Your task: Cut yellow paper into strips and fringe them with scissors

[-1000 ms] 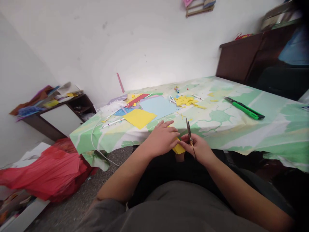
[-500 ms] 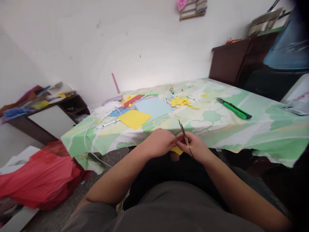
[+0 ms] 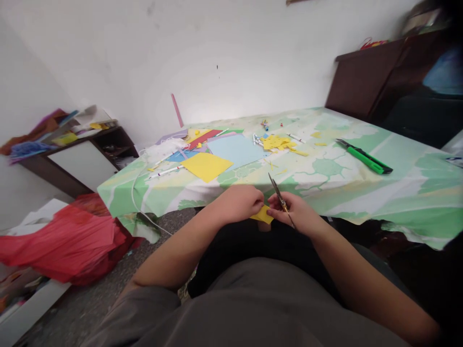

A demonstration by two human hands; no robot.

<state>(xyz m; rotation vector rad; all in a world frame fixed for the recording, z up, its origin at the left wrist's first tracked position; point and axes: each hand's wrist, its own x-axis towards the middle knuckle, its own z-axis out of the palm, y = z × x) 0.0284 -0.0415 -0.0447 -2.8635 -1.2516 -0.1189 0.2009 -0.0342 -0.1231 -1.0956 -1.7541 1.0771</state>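
Note:
Between my hands, above my lap, is a small piece of yellow paper [image 3: 263,215]. My left hand [image 3: 243,202] pinches its upper left part, with fingers curled over it. A pair of scissors [image 3: 280,196] rests in my right hand [image 3: 294,212], blades pointing up and away toward the table. The right thumb tip reaches the right edge of the paper. Just beyond my hands is the front edge of the table, where a larger yellow sheet [image 3: 207,166] and a light blue sheet [image 3: 235,150] lie.
Yellow paper scraps [image 3: 278,143] and several markers lie on the patterned tablecloth [image 3: 325,168]. A green utility knife [image 3: 365,156] is at the right. White cord hangs off the table's left side. A red plastic bag [image 3: 72,241] sits on the floor at left.
My hands have moved slightly apart, and more of the yellow paper shows between them. The scissors stay in my right hand. The view has tilted down and shifted left.

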